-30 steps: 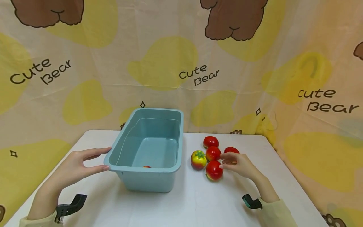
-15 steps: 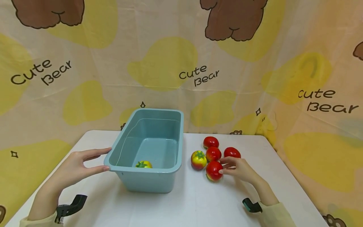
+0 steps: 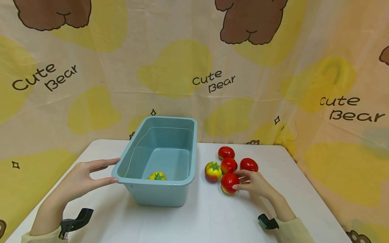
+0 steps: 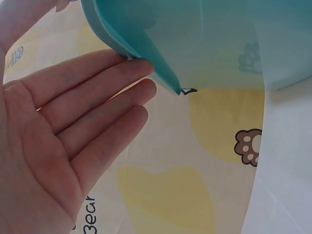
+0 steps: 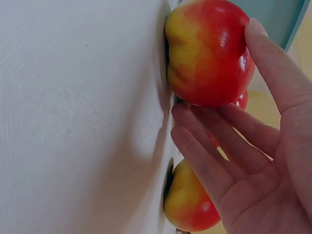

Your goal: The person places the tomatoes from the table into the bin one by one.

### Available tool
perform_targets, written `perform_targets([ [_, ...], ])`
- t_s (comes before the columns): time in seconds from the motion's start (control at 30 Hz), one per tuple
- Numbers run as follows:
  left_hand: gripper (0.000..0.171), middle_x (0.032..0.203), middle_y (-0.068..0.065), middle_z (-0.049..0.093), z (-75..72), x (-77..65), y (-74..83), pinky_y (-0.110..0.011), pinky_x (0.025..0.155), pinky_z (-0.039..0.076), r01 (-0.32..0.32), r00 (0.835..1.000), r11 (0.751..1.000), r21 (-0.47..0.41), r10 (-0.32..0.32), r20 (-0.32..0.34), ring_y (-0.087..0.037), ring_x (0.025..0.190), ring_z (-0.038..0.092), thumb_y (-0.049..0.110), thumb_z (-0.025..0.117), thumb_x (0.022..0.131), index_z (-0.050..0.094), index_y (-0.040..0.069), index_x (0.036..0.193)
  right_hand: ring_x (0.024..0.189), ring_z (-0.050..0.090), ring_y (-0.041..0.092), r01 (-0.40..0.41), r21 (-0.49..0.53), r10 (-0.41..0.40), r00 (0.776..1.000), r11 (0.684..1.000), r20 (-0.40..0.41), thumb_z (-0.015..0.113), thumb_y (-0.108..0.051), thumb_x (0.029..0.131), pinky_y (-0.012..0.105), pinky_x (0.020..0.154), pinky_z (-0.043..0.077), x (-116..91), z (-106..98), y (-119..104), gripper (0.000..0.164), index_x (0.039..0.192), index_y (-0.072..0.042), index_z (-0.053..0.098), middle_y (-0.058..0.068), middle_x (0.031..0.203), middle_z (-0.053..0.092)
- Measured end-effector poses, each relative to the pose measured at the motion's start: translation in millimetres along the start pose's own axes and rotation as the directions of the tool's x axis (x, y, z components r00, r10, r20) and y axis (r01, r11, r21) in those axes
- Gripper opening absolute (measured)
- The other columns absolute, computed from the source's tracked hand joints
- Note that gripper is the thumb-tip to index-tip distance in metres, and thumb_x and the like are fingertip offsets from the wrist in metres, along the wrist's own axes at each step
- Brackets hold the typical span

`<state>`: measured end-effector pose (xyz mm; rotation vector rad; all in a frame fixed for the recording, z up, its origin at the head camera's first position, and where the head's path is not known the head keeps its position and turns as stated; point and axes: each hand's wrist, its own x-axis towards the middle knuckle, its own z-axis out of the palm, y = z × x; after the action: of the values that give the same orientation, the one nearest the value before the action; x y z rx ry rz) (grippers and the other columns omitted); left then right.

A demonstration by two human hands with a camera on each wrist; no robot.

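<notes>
My left hand is at the near-left corner of a light blue plastic basin, thumb and fingertips at the rim. Its fingers look nearly straight in the left wrist view. My right hand holds the nearest red toy tomato, which sits on the table; the thumb is on one side and the fingers on the other in the right wrist view. Around it are a yellow-red tomato with its green calyx up and several red ones, such as the tomato behind the hand. Inside the basin lies another tomato, partly hidden by the wall.
The white table carries the basin left of the tomatoes. Right behind its far edge hangs a printed bear cloth. A black strap is around the left wrist, another strap around the right.
My right hand has come nearer and lower, from beside the near tomato to a hold on it. The tomato in the basin has rolled into view, calyx showing. The left hand stays put.
</notes>
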<state>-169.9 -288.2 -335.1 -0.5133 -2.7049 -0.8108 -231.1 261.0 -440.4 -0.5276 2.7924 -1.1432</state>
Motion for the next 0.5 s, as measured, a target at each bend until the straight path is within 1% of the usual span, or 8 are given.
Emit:
perform_targets([
  [0.1, 0.052, 0.118, 0.01, 0.066, -0.2, -0.3, -0.1, -0.008, 0.082, 0.041, -0.002, 1.0, 1.0, -0.002, 0.002, -0.001, 0.016, 0.105, 0.048, 0.037, 0.079, 0.076, 0.062, 0.034, 0.124, 0.095, 0.065, 0.022, 0.003, -0.001, -0.003, 1.0, 1.0, -0.001, 0.077, -0.039, 0.077, 0.02, 0.075, 0.054, 0.6, 1.2, -1.7, 0.056, 0.121, -0.008, 0.062, 0.009, 0.113, 0.067],
  [0.27, 0.052, 0.119, 0.011, 0.066, -0.4, -0.3, -0.5, -0.007, 0.082, 0.04, 0.0, 1.0, 1.0, -0.003, 0.0, 0.002, 0.013, 0.106, 0.05, 0.038, 0.079, 0.076, 0.061, 0.035, 0.124, 0.094, 0.066, 0.022, -0.004, 0.022, 0.004, 1.0, 1.0, 0.006, 0.078, -0.038, 0.077, 0.022, 0.075, 0.055, 1.6, 2.1, -3.2, 0.057, 0.121, -0.006, 0.061, 0.011, 0.114, 0.066],
  [0.37, 0.052, 0.12, 0.011, 0.066, -0.9, -0.5, 0.2, -0.009, 0.083, 0.041, 0.008, 1.0, 1.0, 0.001, -0.008, 0.007, -0.005, 0.109, 0.06, 0.039, 0.078, 0.076, 0.061, 0.035, 0.125, 0.094, 0.065, 0.022, -0.004, 0.027, 0.004, 1.0, 1.0, 0.012, 0.077, -0.038, 0.077, 0.021, 0.074, 0.055, 2.2, 2.8, -2.2, 0.057, 0.122, -0.006, 0.061, 0.012, 0.115, 0.066],
  [0.43, 0.052, 0.12, 0.011, 0.066, -1.1, -0.4, 0.8, -0.011, 0.083, 0.042, 0.01, 1.0, 1.0, 0.004, -0.01, 0.008, -0.018, 0.11, 0.062, 0.039, 0.078, 0.076, 0.061, 0.035, 0.125, 0.094, 0.065, 0.021, -0.005, 0.031, 0.005, 1.0, 1.0, 0.016, 0.077, -0.037, 0.078, 0.021, 0.075, 0.055, 2.8, 3.2, -1.2, 0.057, 0.122, -0.005, 0.061, 0.012, 0.115, 0.066],
  [0.5, 0.052, 0.12, 0.011, 0.066, -1.3, -0.4, 1.0, -0.011, 0.083, 0.042, 0.011, 1.0, 1.0, 0.007, -0.011, 0.008, -0.027, 0.11, 0.062, 0.039, 0.078, 0.076, 0.061, 0.035, 0.125, 0.094, 0.065, 0.021, -0.013, 0.028, 0.012, 1.0, 1.0, 0.018, 0.077, -0.038, 0.078, 0.02, 0.074, 0.055, 3.2, 3.3, -1.4, 0.057, 0.122, -0.006, 0.061, 0.011, 0.115, 0.066],
])
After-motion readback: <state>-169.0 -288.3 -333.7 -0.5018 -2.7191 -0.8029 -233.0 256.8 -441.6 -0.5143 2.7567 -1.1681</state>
